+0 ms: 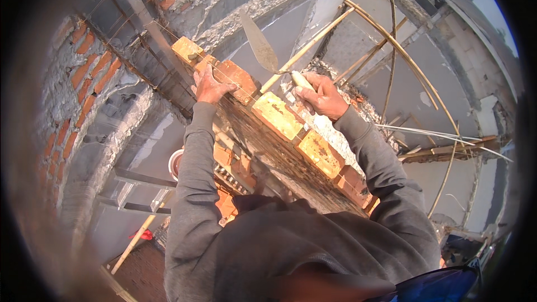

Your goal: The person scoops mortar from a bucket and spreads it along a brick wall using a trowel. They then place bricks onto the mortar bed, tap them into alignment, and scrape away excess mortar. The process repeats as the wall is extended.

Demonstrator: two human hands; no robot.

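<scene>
My left hand (pixel 209 86) lies against the near side of a brick row, its fingers and thumb spread. It touches a reddish-orange brick (pixel 237 78), and a smaller brick piece (pixel 205 62) is at its fingertips. My right hand (pixel 323 96) is closed round the pale handle of a pointed trowel (pixel 259 43), held above the far side of the row with its grey blade angled up and left. A yellowish brick (pixel 277 115) and another yellowish brick (pixel 321 154) sit farther along, with gaps between them. A thin string line runs along the bricks.
Loose bricks (pixel 226 204) lie below the row, beside my left forearm. A round bucket (pixel 176 165) is partly hidden by that arm. Bamboo poles (pixel 391 39) cross beyond my right hand. A brick wall (pixel 84 78) and a metal post (pixel 134 0) stand at left.
</scene>
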